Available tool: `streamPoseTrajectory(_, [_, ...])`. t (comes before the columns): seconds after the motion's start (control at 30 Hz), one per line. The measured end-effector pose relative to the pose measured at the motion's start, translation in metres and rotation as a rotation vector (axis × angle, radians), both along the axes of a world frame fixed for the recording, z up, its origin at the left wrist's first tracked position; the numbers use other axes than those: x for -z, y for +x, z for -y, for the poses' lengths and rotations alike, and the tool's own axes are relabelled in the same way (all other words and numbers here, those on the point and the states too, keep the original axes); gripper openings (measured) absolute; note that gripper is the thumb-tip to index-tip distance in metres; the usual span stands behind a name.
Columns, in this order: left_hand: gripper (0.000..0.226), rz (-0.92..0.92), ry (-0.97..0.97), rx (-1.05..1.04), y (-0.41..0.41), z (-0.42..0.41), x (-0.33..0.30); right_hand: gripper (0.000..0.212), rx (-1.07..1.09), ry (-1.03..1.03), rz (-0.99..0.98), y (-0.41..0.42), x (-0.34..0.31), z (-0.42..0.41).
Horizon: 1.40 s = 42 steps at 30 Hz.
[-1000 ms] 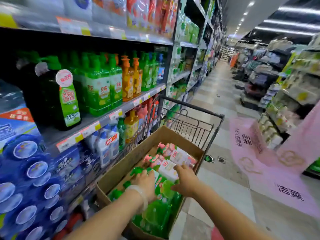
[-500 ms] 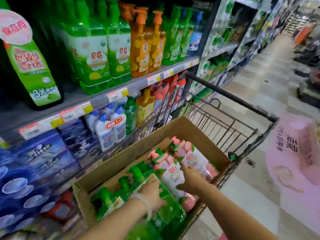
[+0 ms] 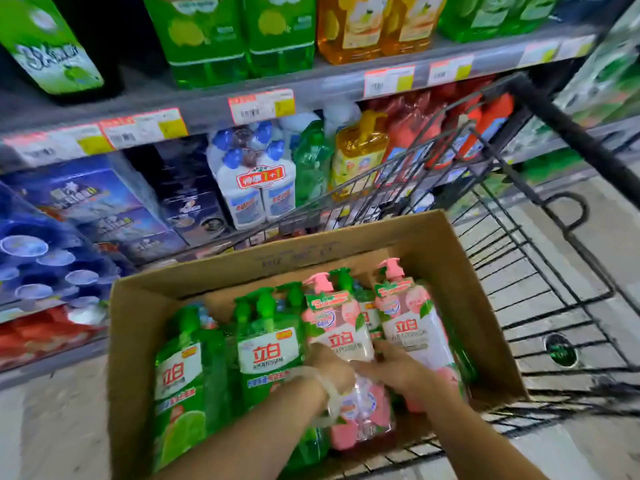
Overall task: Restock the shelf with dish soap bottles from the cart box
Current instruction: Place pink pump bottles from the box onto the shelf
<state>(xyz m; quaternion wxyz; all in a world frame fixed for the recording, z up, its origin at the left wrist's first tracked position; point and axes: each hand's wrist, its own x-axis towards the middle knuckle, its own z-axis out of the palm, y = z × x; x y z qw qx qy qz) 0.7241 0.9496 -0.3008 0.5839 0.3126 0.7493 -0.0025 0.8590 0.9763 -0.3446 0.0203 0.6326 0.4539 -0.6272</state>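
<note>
Leaning closer now, both my hands have closed round one pink bottle (image 3: 341, 337) lying in the box (image 3: 138, 341) on the cart (image 3: 554, 271): left hand (image 3: 330, 367) and right hand (image 3: 398, 372) grip its middle.

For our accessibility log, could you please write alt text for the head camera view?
Both hands, left and right, grip a pink pump bottle of dish soap lying in an open brown cardboard box in a black wire shopping cart. Green pump bottles lie beside it, facing stocked grey store shelves.
</note>
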Motion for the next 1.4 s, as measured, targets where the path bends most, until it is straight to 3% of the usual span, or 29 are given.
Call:
streamPoseTrajectory(0.07, [0.008,0.011,-0.009,-0.059,0.005,-0.005,0.002,0.058,-0.035,-0.031,0.003,0.002,0.001,-0.003])
streamPoseTrajectory(0.13, [0.043,-0.030,0.033,-0.087,0.012,-0.002,0.013,0.058,-0.100,-0.026,0.023,0.003,0.000,-0.009])
streamPoseTrajectory(0.3, [0.076,-0.114,-0.008,-0.142,0.027,0.013,0.033,0.053,-0.115,-0.041,-0.005,0.015,-0.003,-0.013])
streamPoseTrajectory(0.37, [0.087,-0.076,-0.024,-0.128,0.026,0.013,0.034,0.056,-0.133,-0.071,-0.023,0.019,-0.004,-0.014])
streamPoseTrajectory(0.47, [0.097,0.151,-0.088,-0.323,0.019,0.008,0.038,0.047,-0.154,-0.097,-0.020,0.018,-0.003,-0.016])
streamPoseTrajectory(0.53, [0.092,0.226,-0.093,-0.411,0.016,0.006,0.038,0.035,-0.161,-0.096,-0.016,0.014,-0.002,-0.017])
streamPoseTrajectory(0.63, [0.093,0.185,-0.023,-0.390,0.014,0.010,0.039,0.033,-0.124,-0.054,0.010,0.012,-0.002,-0.014])
streamPoseTrajectory(0.8, [0.062,0.250,0.202,-0.390,0.008,0.024,0.021,0.034,-0.063,0.015,-0.043,0.015,-0.026,-0.006])
streamPoseTrajectory(0.97, [0.071,0.243,0.438,-0.445,-0.028,0.039,-0.023,0.041,-0.073,0.160,-0.089,-0.012,-0.078,-0.005])
streamPoseTrajectory(1.07, [0.063,0.322,0.542,-0.480,-0.067,0.056,-0.058,0.051,-0.093,0.297,-0.116,-0.046,-0.112,0.009])
streamPoseTrajectory(1.23, [0.057,0.366,0.828,-0.445,-0.157,0.126,-0.117,0.048,-0.094,0.463,-0.282,-0.136,-0.164,0.068])
streamPoseTrajectory(1.4, [0.072,0.335,0.994,-0.452,-0.260,0.235,-0.154,0.063,-0.207,0.564,-0.422,-0.252,-0.197,0.159])
